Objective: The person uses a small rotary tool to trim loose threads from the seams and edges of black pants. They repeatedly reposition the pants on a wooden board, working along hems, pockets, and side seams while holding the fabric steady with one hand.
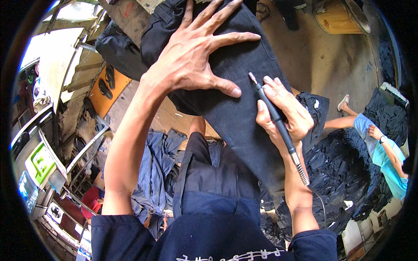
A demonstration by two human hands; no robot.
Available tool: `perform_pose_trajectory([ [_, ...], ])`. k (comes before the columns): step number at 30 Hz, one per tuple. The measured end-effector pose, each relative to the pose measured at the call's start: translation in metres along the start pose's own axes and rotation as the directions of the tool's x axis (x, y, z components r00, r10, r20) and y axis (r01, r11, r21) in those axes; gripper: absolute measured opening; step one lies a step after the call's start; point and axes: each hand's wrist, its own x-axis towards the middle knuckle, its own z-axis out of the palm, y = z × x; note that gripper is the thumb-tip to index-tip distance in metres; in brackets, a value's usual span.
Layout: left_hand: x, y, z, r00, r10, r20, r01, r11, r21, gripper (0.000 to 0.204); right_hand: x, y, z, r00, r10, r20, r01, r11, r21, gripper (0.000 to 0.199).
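The left hand [191, 56] lies flat with fingers spread wide on a dark, near-black denim trouser leg [244, 117], its thumb pointing toward three o'clock; judging by the splayed palm, it is pinning the cloth taut and smooth so the surface does not shift or bunch. This hand's grip is open, pressing rather than clasping. The right hand [283, 115] has its grip clamped on a slim black pen-shaped rotary tool [274, 115], held like a pencil, with its small pinkish tip aimed toward eleven o'clock and touching or just above the denim beside the left thumb. A coiled metal spring sleeve and thin cable [305, 174] trail off the tool's back end toward five o'clock, passing over the right wrist.

The trouser leg runs diagonally from twelve o'clock down toward five o'clock, its right edge just beside the right hand's knuckles. Beyond that edge, open brown floor [322, 61] lies at one o'clock. A heap of dark folded jeans [339, 174] crowds four o'clock, where another person in a light blue shirt [385, 161] sits. More blue denim garments [152, 174] hang at seven o'clock.
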Motion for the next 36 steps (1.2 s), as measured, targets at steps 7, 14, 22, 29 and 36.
perform_pose_trajectory([
  [7, 0.001, -0.002, 0.002, 1.0, -0.005, -0.001, 0.005, 0.999, -0.038, 0.112, -0.006, -0.002, -0.004, 0.999, 0.037, 0.019, -0.037, 0.999, -0.02, 0.029],
  [14, 0.001, 0.005, -0.006, 1.0, -0.023, 0.018, 0.025, 0.994, -0.104, 0.112, -0.011, -0.005, -0.007, 0.999, 0.041, 0.017, -0.04, 0.998, -0.039, 0.03],
  [22, 0.003, 0.005, -0.004, 0.998, -0.044, 0.037, 0.045, 0.998, -0.049, 0.112, -0.017, -0.006, -0.01, 0.999, 0.053, 0.006, -0.053, 0.998, -0.042, 0.031],
  [29, 0.002, 0.001, -0.002, 0.999, -0.028, 0.036, 0.031, 0.997, -0.077, 0.112, -0.016, -0.005, -0.011, 0.999, 0.046, 0.003, -0.045, 0.997, -0.066, 0.031],
  [36, 0.004, 0.003, -0.002, 0.998, -0.045, 0.034, 0.047, 0.998, -0.038, 0.108, -0.014, -0.007, -0.01, 0.997, 0.078, -0.03, -0.081, 0.991, -0.104, 0.029],
])
